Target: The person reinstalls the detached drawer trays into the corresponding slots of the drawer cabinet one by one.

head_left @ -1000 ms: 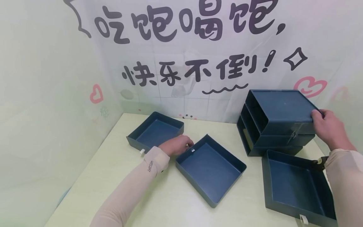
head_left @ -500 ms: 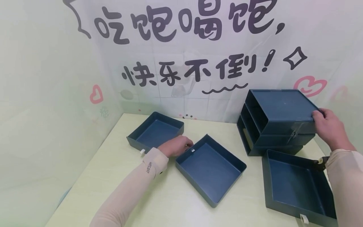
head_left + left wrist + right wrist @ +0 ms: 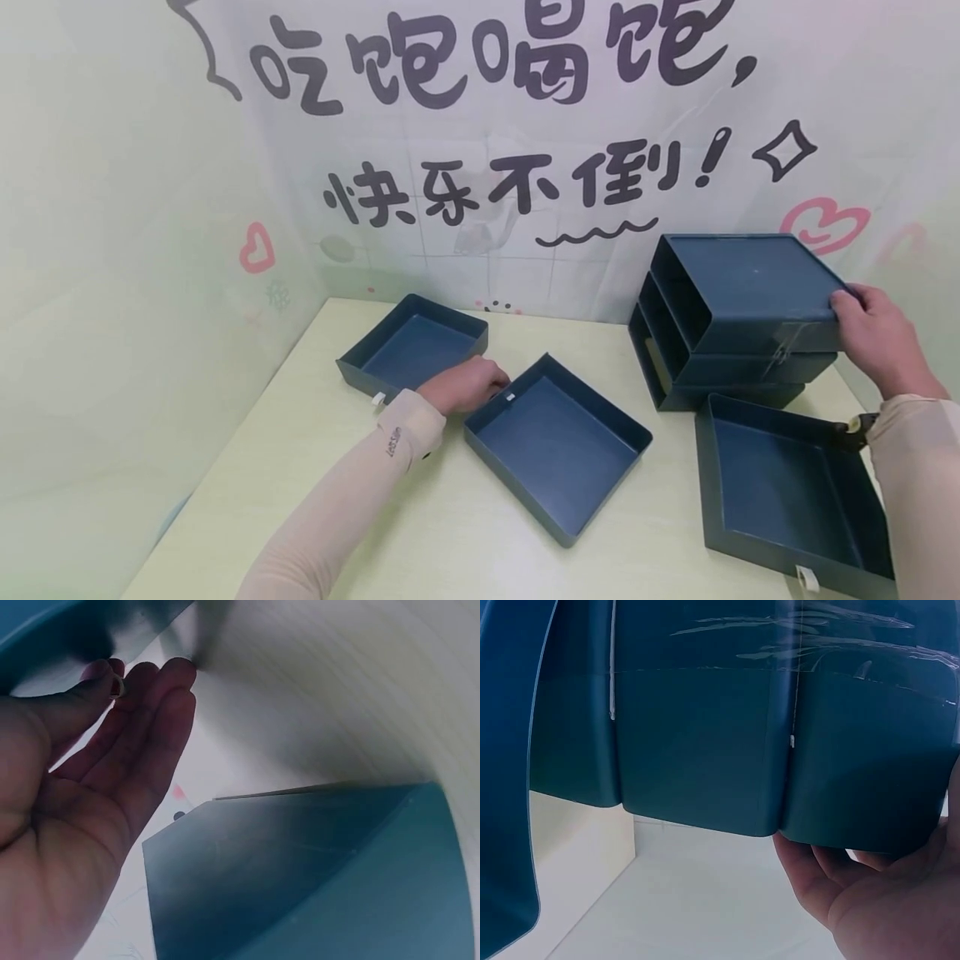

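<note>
In the head view, my left hand (image 3: 467, 385) is at the back left side of the middle blue drawer (image 3: 558, 454). Its thumb and a finger pinch a small pull tab (image 3: 118, 687) on that drawer's outer wall, as the left wrist view shows. My right hand (image 3: 885, 337) grips the right edge of the top unit of a blue drawer cabinet (image 3: 757, 283), thumb on top and fingers tucked beyond the edge. The cabinet is a stack of three housings with openings facing left; clear tape (image 3: 840, 634) crosses its side in the right wrist view.
A second blue drawer (image 3: 408, 342) lies at the back left, partly behind my left hand. A third drawer (image 3: 787, 483) with a white tab (image 3: 807, 578) lies at the front right, below my right forearm. A printed sheet (image 3: 450, 275) hangs behind the pale table (image 3: 420, 533).
Both hands stay essentially where they were, left at the middle drawer and right on the cabinet. The whole scene shifts very slightly in the head view.
</note>
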The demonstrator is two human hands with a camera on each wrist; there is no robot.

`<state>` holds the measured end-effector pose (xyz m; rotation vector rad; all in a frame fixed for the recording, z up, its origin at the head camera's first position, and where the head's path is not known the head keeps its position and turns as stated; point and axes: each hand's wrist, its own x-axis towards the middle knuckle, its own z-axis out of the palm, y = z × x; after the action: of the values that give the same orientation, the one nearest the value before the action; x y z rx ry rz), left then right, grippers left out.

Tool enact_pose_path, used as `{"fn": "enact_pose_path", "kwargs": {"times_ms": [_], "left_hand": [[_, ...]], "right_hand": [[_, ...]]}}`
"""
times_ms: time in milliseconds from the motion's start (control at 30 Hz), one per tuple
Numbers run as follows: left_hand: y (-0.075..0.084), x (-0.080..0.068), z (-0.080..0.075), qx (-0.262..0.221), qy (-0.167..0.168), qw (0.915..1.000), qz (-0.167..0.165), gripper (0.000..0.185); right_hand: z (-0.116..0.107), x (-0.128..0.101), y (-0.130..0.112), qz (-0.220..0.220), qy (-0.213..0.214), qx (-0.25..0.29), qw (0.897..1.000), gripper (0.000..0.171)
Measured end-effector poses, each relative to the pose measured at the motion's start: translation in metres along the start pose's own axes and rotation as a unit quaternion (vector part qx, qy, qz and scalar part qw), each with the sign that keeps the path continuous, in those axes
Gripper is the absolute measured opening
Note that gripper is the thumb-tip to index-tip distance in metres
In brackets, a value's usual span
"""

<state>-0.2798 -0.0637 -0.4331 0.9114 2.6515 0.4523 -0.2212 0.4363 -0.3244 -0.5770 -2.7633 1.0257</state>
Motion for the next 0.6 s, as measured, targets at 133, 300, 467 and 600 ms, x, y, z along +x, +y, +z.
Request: {"fn": "enact_pose_path", "kwargs": {"times_ms": [133,300,467,600], "left_hand": [[0.0004,0.0001,0.0003,-0.001,-0.003,1.0,-0.004,0.024],[-0.001,-0.0018,-0.0003,-0.004,-0.004,1.0,-0.003,0.024],[-0.0046,-0.0024,0.0028,-0.008,0.006,0.9999,0.002,0.025],[-0.008,-0.0035,0.0057,-0.009,0.017,0.9998,0.002,0.025]], "right_hand": [[-0.0006,0.0009,0.0018,-0.003,0.004,0.002,1.0,0.075],[0.0,0.0006,-0.0001,-0.004,0.011,0.003,1.0,0.075],[0.0002,-0.0007,-0.002,-0.003,0.013,-0.001,1.0,0.074],[0.0006,-0.0013,-0.0025,-0.003,0.013,-0.003,1.0,0.073]]}}
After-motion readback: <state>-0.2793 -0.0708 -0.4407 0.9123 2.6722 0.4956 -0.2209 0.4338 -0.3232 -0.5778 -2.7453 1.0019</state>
